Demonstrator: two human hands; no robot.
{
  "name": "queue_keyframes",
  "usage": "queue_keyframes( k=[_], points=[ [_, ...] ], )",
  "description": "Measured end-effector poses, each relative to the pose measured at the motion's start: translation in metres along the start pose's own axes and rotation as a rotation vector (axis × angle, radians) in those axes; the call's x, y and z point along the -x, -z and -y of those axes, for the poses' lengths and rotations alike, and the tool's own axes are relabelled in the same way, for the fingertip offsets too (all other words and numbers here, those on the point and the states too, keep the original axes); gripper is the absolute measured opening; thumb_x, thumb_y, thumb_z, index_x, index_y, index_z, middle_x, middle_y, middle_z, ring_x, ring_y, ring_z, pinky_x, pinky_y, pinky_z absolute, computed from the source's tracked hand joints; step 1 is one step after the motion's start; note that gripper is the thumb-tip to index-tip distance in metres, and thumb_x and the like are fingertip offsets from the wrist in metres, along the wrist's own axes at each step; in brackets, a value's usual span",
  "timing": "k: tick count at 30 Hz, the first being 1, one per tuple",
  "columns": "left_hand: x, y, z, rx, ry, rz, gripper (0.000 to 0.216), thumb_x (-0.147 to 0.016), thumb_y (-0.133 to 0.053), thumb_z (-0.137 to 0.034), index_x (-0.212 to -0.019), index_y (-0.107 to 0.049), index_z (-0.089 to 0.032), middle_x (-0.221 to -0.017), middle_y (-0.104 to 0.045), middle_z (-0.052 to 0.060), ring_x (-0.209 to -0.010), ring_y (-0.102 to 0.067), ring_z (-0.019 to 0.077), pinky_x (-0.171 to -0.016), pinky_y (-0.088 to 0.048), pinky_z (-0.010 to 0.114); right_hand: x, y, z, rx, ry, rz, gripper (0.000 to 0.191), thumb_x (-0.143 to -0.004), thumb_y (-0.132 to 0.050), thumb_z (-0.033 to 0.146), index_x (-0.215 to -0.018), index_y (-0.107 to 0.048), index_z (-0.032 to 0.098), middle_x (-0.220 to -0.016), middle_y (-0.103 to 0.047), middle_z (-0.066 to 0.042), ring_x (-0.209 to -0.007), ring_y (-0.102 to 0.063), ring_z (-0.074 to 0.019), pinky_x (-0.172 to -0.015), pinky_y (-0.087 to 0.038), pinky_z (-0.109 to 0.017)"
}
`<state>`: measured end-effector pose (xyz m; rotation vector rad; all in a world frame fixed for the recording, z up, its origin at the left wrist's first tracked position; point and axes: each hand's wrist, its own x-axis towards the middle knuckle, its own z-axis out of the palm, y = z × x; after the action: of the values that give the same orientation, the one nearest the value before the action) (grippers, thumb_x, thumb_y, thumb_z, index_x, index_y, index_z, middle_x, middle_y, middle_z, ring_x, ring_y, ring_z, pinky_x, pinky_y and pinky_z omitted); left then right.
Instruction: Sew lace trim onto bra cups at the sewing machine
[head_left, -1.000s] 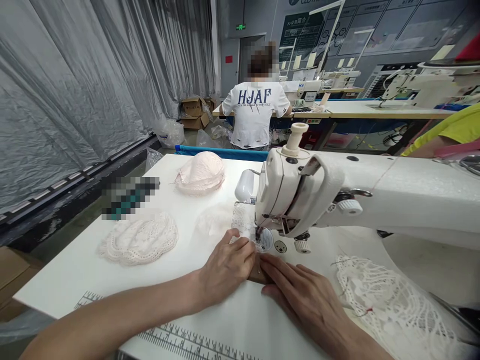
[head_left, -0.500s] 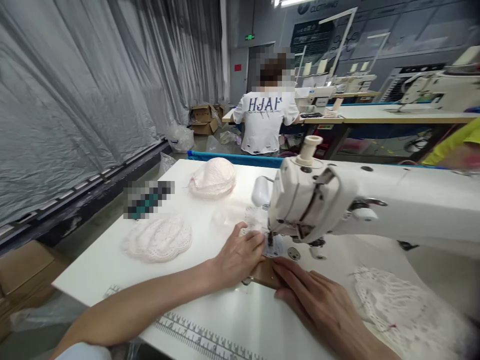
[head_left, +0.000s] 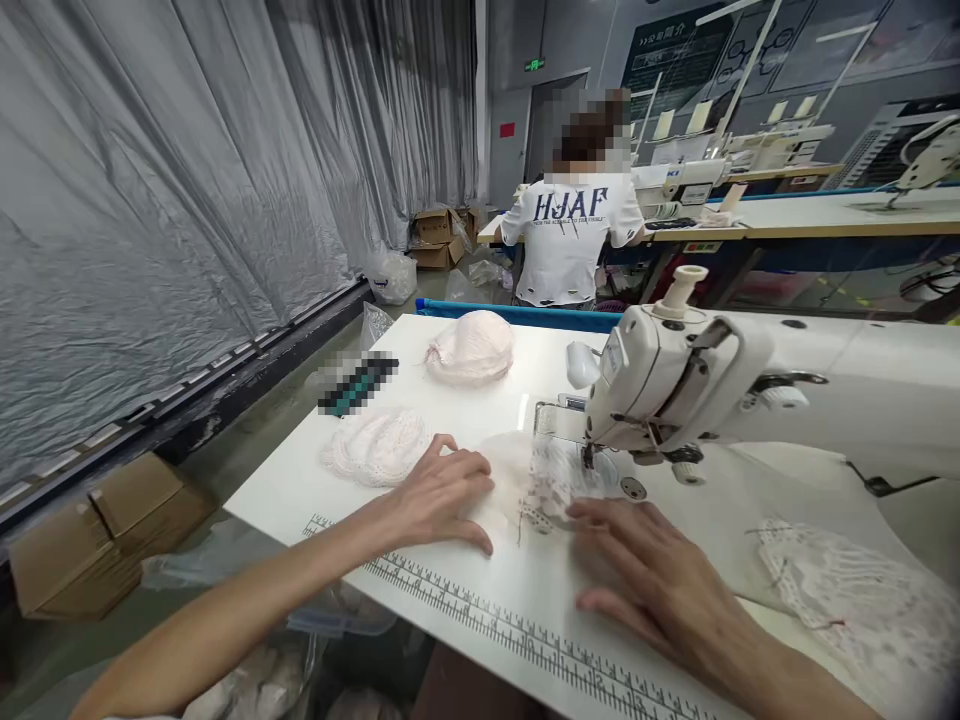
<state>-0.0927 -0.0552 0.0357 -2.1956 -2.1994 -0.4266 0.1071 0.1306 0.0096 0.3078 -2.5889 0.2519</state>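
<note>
A sheer white piece of fabric with lace [head_left: 551, 475] lies in front of the presser foot of the white sewing machine [head_left: 667, 385], loose red threads at its near edge. Spread fingers of my left hand [head_left: 442, 495] rest at the left side of this sheer fabric, without gripping it. On the right, my right hand [head_left: 652, 560] lies low and flat, fingers stretched out, its fingertips by the lace edge; it is slightly blurred. A pale pink bra cup [head_left: 471, 350] sits farther back, and a white lace piece [head_left: 379, 447] lies beyond my left wrist.
Another lace piece [head_left: 855, 590] lies at the right below the machine arm. A printed ruler scale [head_left: 510, 630] runs along the white table's near edge. Cardboard boxes [head_left: 105, 530] stand on the floor at left. A person in a white shirt [head_left: 570, 240] sits ahead at another table.
My left hand has moved left from the needle area and its fingers have spread. My right fingers have lifted off the tan patch, now out of sight. The sheer lace shows before the foot. The view shifted.
</note>
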Motion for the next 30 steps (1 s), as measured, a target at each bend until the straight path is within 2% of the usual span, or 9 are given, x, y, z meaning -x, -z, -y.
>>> queue_keyframes(
  k=[5, 8, 11, 15, 18, 21, 24, 27, 30],
  points=[
    [0.025, -0.002, -0.041, -0.021, -0.075, 0.042, 0.057, -0.069, -0.06, -0.063, -0.1, -0.056, -0.015, -0.098, -0.058, 0.008, -0.087, -0.053, 0.0205, -0.082, -0.033, 0.035, -0.021, -0.016, 0.036, 0.008, 0.069, 0.156, 0.066, -0.075, -0.052, 0.067, -0.113, -0.053, 0.013, -0.113, -0.058, -0.016, -0.103, -0.052, -0.0294, -0.085, -0.039, -0.047],
    [0.041, -0.005, -0.067, -0.034, -0.077, 0.102, 0.062, -0.066, -0.065, -0.06, -0.104, -0.053, -0.014, -0.096, -0.056, 0.007, -0.085, -0.052, 0.0208, -0.074, -0.035, 0.033, -0.017, -0.022, 0.052, -0.04, 0.025, 0.198, 0.057, -0.076, -0.052, 0.066, -0.1, -0.057, 0.014, -0.1, -0.061, -0.011, -0.089, -0.053, -0.0251, -0.078, -0.039, -0.042],
    [0.058, -0.02, -0.082, -0.109, -0.046, 0.059, 0.052, -0.07, -0.072, -0.042, -0.108, -0.05, -0.014, -0.106, -0.055, 0.009, -0.096, -0.051, 0.023, -0.079, -0.034, 0.035, 0.0, -0.022, 0.071, -0.018, 0.024, 0.183, 0.059, -0.075, -0.052, 0.066, -0.102, -0.056, 0.014, -0.103, -0.06, -0.012, -0.09, -0.051, -0.0257, -0.077, -0.037, -0.041],
    [0.072, -0.046, -0.098, -0.084, -0.08, -0.159, 0.015, -0.089, -0.044, -0.01, -0.097, -0.055, -0.016, -0.105, -0.06, 0.005, -0.099, -0.052, 0.0162, -0.084, -0.03, 0.034, 0.027, -0.019, 0.098, 0.05, -0.023, 0.104, 0.02, -0.092, -0.043, 0.027, -0.101, -0.056, 0.014, -0.1, -0.062, -0.011, -0.088, -0.052, -0.0224, -0.073, -0.035, -0.036],
    [0.078, -0.048, -0.116, 0.214, -0.019, -0.167, 0.021, -0.09, -0.04, -0.009, -0.087, -0.059, -0.018, -0.087, -0.065, 0.001, -0.083, -0.056, 0.0119, -0.078, -0.031, 0.031, 0.043, -0.005, 0.112, -0.132, -0.131, 0.115, 0.026, -0.092, -0.033, 0.012, -0.084, -0.057, 0.017, -0.077, -0.061, -0.005, -0.069, -0.051, -0.0163, -0.065, -0.034, -0.031],
    [0.083, -0.04, -0.135, 0.647, 0.112, -0.031, 0.007, -0.085, -0.056, -0.02, -0.085, -0.063, -0.018, -0.08, -0.067, -0.001, -0.078, -0.057, 0.0125, -0.076, -0.034, 0.029, 0.056, 0.015, 0.119, -0.574, -0.386, 0.324, 0.021, -0.092, -0.043, 0.025, -0.079, -0.057, 0.018, -0.065, -0.056, 0.0, -0.06, -0.049, -0.0131, -0.056, -0.035, -0.026],
    [0.086, -0.042, -0.146, 1.069, 0.37, 0.171, 0.014, -0.073, -0.07, -0.028, -0.08, -0.067, -0.016, -0.071, -0.066, 0.0, -0.068, -0.056, 0.013, -0.067, -0.038, 0.025, 0.068, 0.029, 0.121, -1.05, -0.679, 0.533, 0.02, -0.086, -0.054, 0.035, -0.08, -0.06, 0.017, -0.062, -0.056, 0.002, -0.053, -0.046, -0.0101, -0.046, -0.033, -0.021],
    [0.085, -0.056, -0.148, 1.417, 0.609, 0.312, 0.022, -0.066, -0.074, -0.032, -0.075, -0.067, -0.013, -0.064, -0.062, 0.0, -0.06, -0.053, 0.011, -0.058, -0.039, 0.022, 0.079, 0.029, 0.12, -1.298, -0.773, 0.537, 0.024, -0.081, -0.06, 0.038, -0.079, -0.063, 0.015, -0.065, -0.058, 0.001, -0.055, -0.049, -0.0095, -0.049, -0.037, -0.021],
    [0.083, -0.067, -0.15, 1.532, 0.689, 0.35, 0.026, -0.062, -0.077, -0.034, -0.071, -0.067, -0.012, -0.062, -0.061, 0.0, -0.058, -0.051, 0.0097, -0.057, -0.039, 0.021, 0.088, 0.021, 0.121, -1.403, -0.791, 0.508, 0.024, -0.078, -0.065, 0.038, -0.078, -0.065, 0.014, -0.063, -0.057, 0.002, -0.055, -0.048, -0.0085, -0.051, -0.037, -0.021]
  ],
)
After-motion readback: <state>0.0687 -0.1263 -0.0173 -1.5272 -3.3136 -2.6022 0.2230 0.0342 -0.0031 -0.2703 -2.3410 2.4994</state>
